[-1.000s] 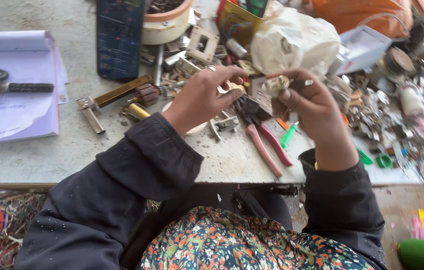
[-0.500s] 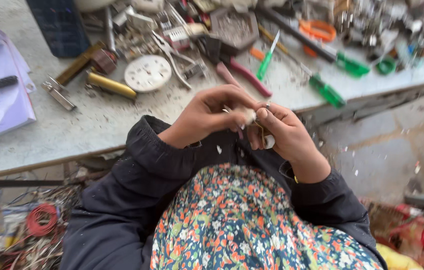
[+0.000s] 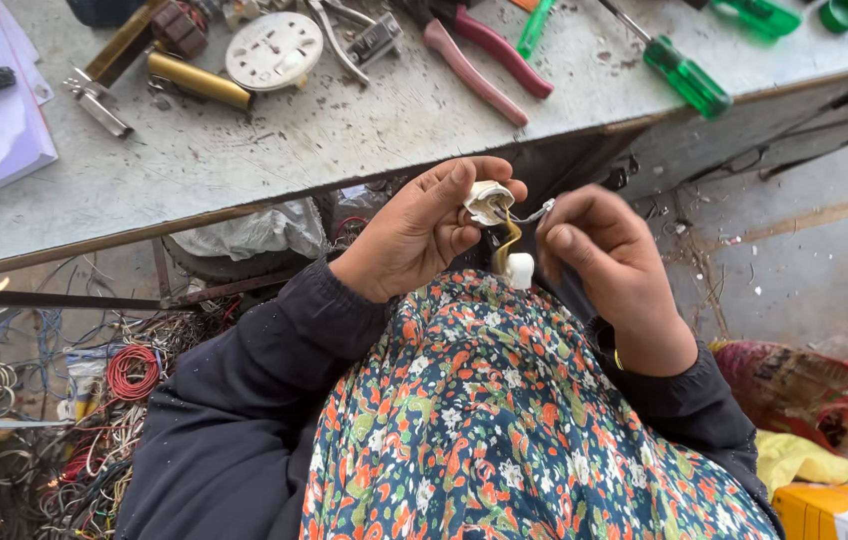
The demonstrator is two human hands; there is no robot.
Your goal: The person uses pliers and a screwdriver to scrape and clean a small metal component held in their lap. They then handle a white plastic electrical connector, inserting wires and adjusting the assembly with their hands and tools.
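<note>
- The left hand (image 3: 414, 235) pinches a small white plastic fitting (image 3: 488, 200) between thumb and fingertips, held over the lap just below the desk (image 3: 344, 130) edge.
- The right hand (image 3: 609, 265) closes on a thin metal tool (image 3: 534, 212) whose tip meets the fitting; its fingers curl tight around the shaft.
- Yellow wires (image 3: 506, 240) run down from the fitting to a second white piece (image 3: 520, 270) that hangs loose against the floral cloth (image 3: 504, 420).
- The fitting looks light, rigid and rather brittle; the wires look soft and easily bent, so the plastic body is the safer place to grip.
- Both forearms in dark sleeves angle inward, wrists bent, hands close together.
- On the desk above lie red-handled pliers (image 3: 484, 60), a green screwdriver (image 3: 679, 70), a round white disc (image 3: 274, 50) and a brass cylinder (image 3: 199, 82).
- Coils of wire (image 3: 129, 372) lie on the floor to the left.
</note>
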